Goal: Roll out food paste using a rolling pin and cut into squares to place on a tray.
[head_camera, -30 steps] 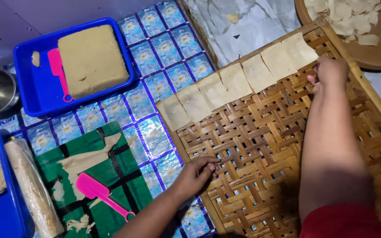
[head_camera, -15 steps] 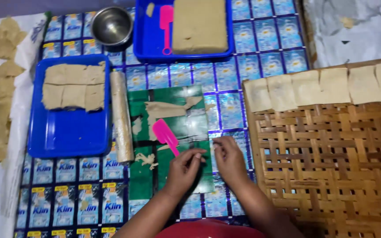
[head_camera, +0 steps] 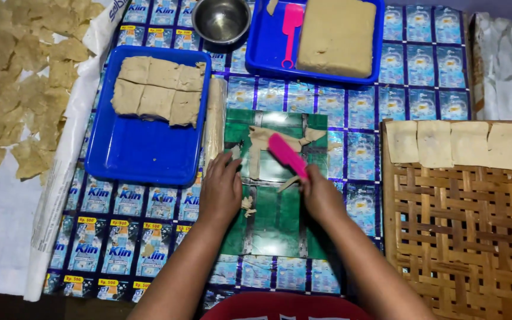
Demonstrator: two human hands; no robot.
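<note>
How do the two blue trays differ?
The left tray holds dough already cut into flat squares, filling only its top part. The top tray holds one thick uncut block plus a pink scraper, and is nearly full. Both are blue plastic, holding the same tan dough.

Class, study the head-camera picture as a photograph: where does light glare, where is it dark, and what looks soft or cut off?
Head view: glare streaks the green plastic sheet and the steel bowl; the bottom left corner falls dark; the right hand with the pink scraper looks slightly soft, the left hand sharper; the frame edge crops the woven tray at right.
</note>
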